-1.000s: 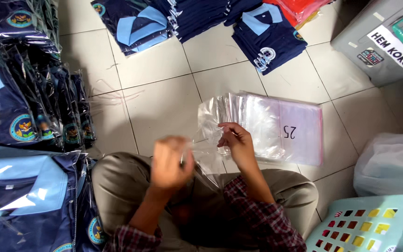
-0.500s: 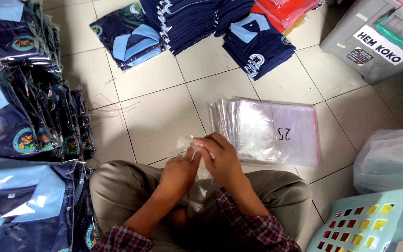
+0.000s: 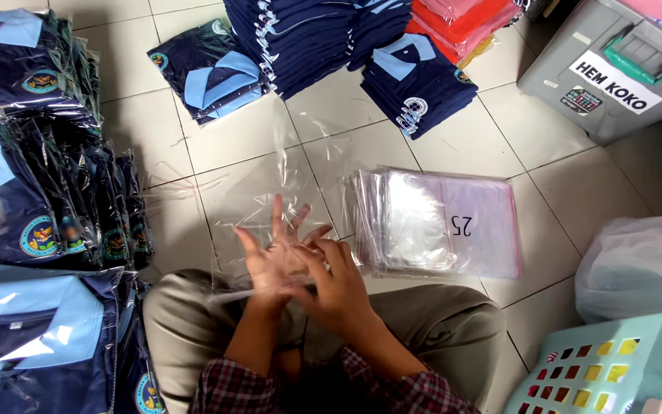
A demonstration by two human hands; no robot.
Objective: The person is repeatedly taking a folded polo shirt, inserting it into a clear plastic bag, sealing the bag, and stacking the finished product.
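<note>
Above the lap, the left hand (image 3: 273, 257) was pushed into a clear, thin plastic bag (image 3: 258, 192), its fingers spread wide apart inside. The right hand (image 3: 335, 287) pinched the bag's open edge beside it. A stack of flat clear plastic bags (image 3: 442, 222) lay just right on the pale tiled floor (image 3: 155, 146).

The stack of plastic bags (image 3: 442, 224) lies on the floor (image 3: 545, 161), right of both hands. Bagged shirts (image 3: 36, 192) are piled at left. Folded shirt stacks (image 3: 312, 34) sit beyond the bags. A storage bin (image 3: 614, 73) stands at far right, with a basket (image 3: 614, 368) near right.
</note>
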